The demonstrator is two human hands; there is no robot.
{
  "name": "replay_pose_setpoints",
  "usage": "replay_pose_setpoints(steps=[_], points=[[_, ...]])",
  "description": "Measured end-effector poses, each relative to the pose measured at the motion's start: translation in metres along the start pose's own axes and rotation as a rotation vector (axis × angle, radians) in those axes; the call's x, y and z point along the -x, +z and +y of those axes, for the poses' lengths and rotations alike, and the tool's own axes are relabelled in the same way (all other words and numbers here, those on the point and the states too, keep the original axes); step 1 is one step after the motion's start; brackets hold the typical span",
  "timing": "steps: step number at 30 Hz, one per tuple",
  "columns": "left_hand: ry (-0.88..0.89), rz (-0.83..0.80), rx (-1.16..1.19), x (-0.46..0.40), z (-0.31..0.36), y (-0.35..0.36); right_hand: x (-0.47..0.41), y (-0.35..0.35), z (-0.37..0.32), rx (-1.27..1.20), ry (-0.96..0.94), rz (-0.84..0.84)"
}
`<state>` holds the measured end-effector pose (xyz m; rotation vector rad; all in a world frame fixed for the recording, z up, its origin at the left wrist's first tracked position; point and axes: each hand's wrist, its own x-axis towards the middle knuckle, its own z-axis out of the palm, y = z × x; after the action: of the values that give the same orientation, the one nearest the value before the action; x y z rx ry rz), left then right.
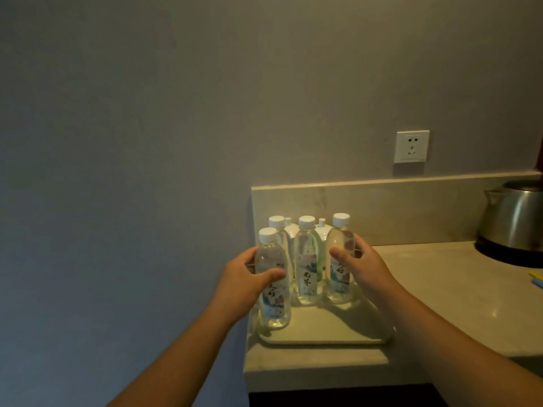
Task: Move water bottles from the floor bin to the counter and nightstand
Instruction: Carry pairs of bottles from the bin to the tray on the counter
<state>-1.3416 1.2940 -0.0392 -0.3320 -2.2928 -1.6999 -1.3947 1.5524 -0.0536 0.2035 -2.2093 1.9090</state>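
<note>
Fingers [360, 249] around clear white-capped bottles [339, 259]

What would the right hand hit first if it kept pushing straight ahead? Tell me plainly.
The right hand already grips a bottle. Straight on, that bottle would probably meet the white lidded cups behind it, then the backsplash; depth is unclear.

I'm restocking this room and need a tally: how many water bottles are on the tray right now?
4. Front-left bottle gripped by the left hand; one behind it; the middle one; the right one held by the right hand. All stand on the tray. More may hide behind.
</note>
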Motion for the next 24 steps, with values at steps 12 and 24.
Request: replay_pose_setpoints(steps=[12,24], points=[[-0.136,-0.239,0.029,0.004,-0.031,0.003,-0.003,-0.017,0.002,0.089,0.065,-0.078],[-0.197,-0.307,-0.085,0.006,-0.047,0.014,0.002,-0.016,0.005,0.334,0.173,-0.135]])
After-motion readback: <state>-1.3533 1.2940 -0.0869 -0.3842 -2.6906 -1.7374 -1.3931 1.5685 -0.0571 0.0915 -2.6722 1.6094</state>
